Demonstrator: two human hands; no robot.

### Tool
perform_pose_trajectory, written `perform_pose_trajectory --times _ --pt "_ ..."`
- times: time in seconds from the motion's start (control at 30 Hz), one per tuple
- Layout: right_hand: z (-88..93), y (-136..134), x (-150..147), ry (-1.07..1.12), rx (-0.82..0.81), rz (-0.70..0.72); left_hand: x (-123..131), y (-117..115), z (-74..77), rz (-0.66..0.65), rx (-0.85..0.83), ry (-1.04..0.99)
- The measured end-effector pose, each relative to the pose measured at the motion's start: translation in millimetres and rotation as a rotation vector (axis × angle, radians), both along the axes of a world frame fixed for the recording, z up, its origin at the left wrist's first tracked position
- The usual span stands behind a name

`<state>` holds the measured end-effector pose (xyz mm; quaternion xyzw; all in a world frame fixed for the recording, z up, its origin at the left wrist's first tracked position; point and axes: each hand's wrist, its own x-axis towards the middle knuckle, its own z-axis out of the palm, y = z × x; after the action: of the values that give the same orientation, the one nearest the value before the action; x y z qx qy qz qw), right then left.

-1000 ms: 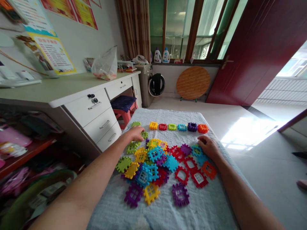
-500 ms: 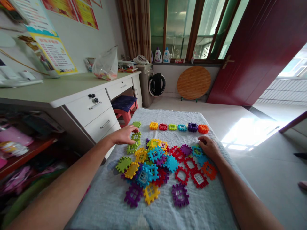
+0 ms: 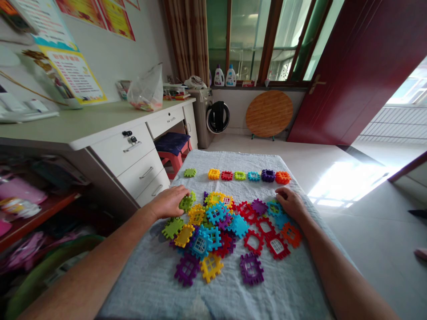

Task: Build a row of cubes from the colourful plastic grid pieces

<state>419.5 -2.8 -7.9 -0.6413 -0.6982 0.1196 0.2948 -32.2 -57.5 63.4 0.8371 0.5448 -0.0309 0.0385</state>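
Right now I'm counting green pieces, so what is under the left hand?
Green pieces show at the edge of the left hand, above the cloth. Whatever lies beneath its palm is covered, so I cannot tell if more are there.

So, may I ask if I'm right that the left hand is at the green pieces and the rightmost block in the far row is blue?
Not quite: in the head view, the rightmost block in the far row is orange, not blue. The left hand is indeed at the green pieces.
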Motion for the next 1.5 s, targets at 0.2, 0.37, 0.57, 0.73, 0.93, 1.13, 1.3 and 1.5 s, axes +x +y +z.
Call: perform_pose_trajectory --times 0.2,0.37,0.57,0.73,0.93,1.13,1.3,1.5 --pt "2.7 -1.3 -1.2 0.007 -0.001 0.004 -1.0 -7.8 6.7 0.056 0.008 0.008" --pt "3.8 -1.9 -2.3 0.000 0.004 -0.001 -2.4 -10.7 4.6 0.085 -0.005 0.048" --pt "2.5 -1.8 -2.2 0.010 0.002 -0.002 -1.9 -8.1 -0.3 0.076 0.008 0.049" --pt "3.0 -2.2 -2.6 0.021 0.004 -0.009 -0.6 -7.1 0.1 0.053 0.024 0.055" --pt "1.8 -1.3 -2.0 0.021 -0.001 -0.012 3.4 -6.3 0.3 0.014 0.027 0.065" --pt "1.8 -1.6 -2.0 0.014 0.004 -0.008 3.7 -1.5 -2.0 -0.033 0.036 0.074" --pt "3.4 -2.8 -3.1 0.008 0.000 -0.014 3.1 0.9 -1.7 -0.026 0.008 0.060" --pt "1.4 -1.5 -2.3 0.020 0.003 -0.002 -5.7 22.3 18.9 0.005 0.101 -0.021"
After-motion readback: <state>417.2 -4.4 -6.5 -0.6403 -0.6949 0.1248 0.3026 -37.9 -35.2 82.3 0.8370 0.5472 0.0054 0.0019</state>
